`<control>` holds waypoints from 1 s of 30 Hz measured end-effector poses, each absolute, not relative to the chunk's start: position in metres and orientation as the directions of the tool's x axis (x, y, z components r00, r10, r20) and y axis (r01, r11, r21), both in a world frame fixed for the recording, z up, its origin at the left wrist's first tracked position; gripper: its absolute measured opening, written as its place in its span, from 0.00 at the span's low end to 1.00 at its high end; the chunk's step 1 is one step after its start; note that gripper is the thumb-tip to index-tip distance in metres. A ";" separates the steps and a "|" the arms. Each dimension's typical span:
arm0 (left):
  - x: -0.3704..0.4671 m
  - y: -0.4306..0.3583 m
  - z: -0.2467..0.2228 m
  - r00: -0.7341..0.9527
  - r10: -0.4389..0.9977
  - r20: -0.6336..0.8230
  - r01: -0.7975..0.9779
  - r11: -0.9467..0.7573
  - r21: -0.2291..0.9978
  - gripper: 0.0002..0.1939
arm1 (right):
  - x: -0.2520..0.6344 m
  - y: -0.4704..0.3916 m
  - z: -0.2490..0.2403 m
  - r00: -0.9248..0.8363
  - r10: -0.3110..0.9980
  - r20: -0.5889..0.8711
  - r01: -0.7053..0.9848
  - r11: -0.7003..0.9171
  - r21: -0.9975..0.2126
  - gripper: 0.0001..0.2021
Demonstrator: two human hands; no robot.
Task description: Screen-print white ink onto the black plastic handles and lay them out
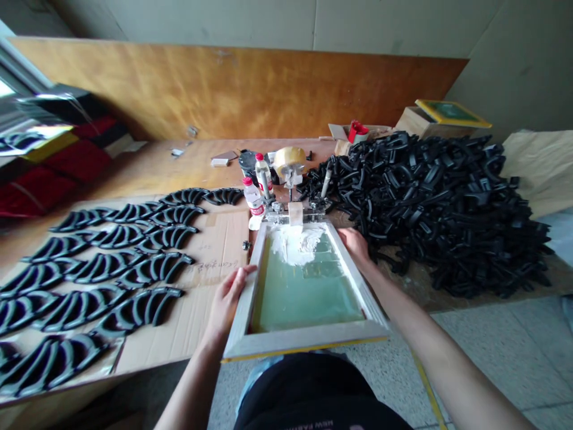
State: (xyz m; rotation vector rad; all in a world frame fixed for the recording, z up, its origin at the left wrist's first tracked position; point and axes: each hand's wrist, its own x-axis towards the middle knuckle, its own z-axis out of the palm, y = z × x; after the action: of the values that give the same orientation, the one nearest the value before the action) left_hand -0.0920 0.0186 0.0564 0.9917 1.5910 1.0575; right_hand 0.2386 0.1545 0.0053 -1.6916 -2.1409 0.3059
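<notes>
A screen frame [308,334] with pale edges and green mesh lies in front of my body, its far end at a metal clamp [295,214]. White paste [298,243] is smeared over the far part of the mesh. My left hand [233,292] grips the frame's left side, thumb along the edge. Farther back, my right hand [354,243] is at the frame's right side, its fingers partly hidden by the edge.
Curved black parts [89,263] lie in rows on cardboard [156,334] at left. A big heap of black parts [425,209] stands at right. Behind the clamp are two bottles [253,197] and a tape roll [289,160]. A wooden board [224,89] stands behind.
</notes>
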 end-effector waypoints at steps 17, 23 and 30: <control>-0.088 0.007 -0.044 -0.206 0.897 -0.392 0.084 0.415 0.906 0.43 | 0.166 0.144 0.023 -0.838 0.534 0.115 0.504 0.837 -0.212 0.07; -0.087 0.008 -0.038 -0.217 0.899 -0.381 0.085 0.406 0.910 0.41 | 0.167 0.148 0.026 -0.818 0.549 0.170 0.498 0.825 -0.266 0.06; -0.086 0.007 -0.028 -0.184 0.884 -0.430 0.017 0.440 0.898 0.43 | 0.172 0.131 0.009 -0.833 0.490 0.255 0.436 0.867 -0.241 0.06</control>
State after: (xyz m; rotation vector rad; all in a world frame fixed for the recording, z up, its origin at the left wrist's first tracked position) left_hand -0.0858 0.0069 -0.0279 0.8169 1.5601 0.9576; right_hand 0.1724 0.1307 0.0093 -0.6958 -2.7302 0.2474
